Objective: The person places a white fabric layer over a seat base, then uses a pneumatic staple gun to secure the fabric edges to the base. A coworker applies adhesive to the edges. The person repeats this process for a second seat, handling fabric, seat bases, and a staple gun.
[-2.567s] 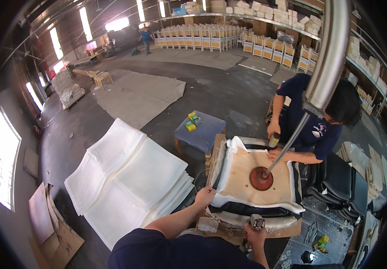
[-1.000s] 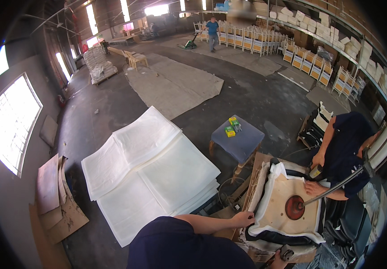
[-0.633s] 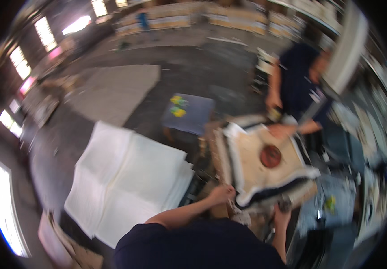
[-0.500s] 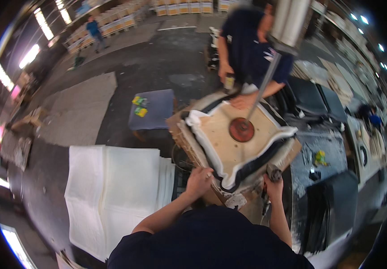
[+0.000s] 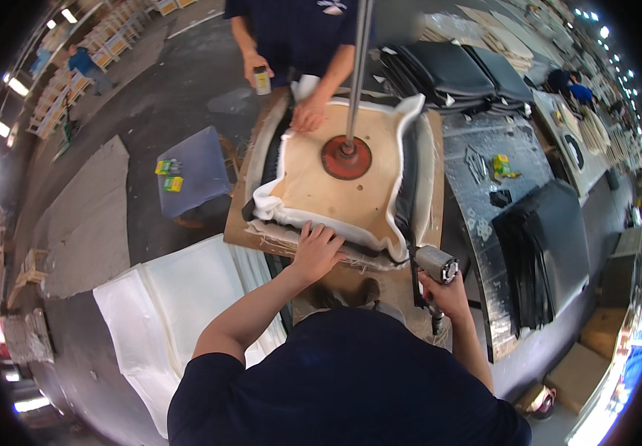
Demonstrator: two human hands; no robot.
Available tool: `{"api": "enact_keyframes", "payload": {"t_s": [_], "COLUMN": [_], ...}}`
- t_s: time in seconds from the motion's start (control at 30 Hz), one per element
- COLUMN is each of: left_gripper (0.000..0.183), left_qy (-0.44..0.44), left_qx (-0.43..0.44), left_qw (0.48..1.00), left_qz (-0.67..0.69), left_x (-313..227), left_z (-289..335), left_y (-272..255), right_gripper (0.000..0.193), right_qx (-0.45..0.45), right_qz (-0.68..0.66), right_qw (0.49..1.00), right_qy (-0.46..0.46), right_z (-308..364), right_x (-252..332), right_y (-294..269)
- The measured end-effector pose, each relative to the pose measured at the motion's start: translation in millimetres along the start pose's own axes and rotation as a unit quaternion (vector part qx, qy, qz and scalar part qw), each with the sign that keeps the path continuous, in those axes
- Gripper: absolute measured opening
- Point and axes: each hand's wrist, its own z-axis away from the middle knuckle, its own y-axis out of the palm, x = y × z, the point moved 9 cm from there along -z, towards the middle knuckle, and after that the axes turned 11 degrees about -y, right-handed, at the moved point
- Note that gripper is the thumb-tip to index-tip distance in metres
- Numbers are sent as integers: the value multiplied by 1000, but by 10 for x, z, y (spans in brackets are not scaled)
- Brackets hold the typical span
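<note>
A square plywood panel [image 5: 321, 195] lies in front of me, with white padding [image 5: 282, 211] and dark cover material [image 5: 405, 195] around its edges. A round red pad [image 5: 346, 157] on a metal rod [image 5: 356, 82] presses on its middle. My left hand [image 5: 318, 251] rests at the near edge, fingers spread over the padding and dark cover. At the near right corner my right hand [image 5: 446, 291] is closed round a staple gun [image 5: 437, 263]. Opposite, a co-worker's hand [image 5: 309, 116] touches the panel's far left edge; their other hand holds a small tool [image 5: 262, 80].
Stacked white sheets [image 5: 179, 297] lie left of me. A grey-topped stool [image 5: 196, 172] carries small green-and-yellow boxes. To my right, a worn table [image 5: 499, 141] holds another such box and black covers [image 5: 547, 253]. More black cushions [image 5: 440, 70] are piled at the far right.
My view has turned, so the panel sits squarer in it. My left hand has moved onto the panel's near edge. The staple gun stays in my right hand at the near right corner.
</note>
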Motion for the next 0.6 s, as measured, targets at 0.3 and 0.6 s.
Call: {"api": "enact_keyframes", "payload": {"t_s": [0.3, 0.6], "left_gripper": [34, 15], "left_qy": [-6, -57], "left_qx": [29, 112], "left_qw": [996, 992], "left_qz": [85, -10], "left_x": [-377, 90], "left_z": [-380, -269], "left_y": [320, 143], "right_gripper": [24, 29], "right_qx": [-7, -7], "right_qz": [53, 39], "right_qw": [997, 998], "right_qy": [56, 40], "right_z": [-103, -541], "right_x": [-273, -434], "right_y": [113, -56]}}
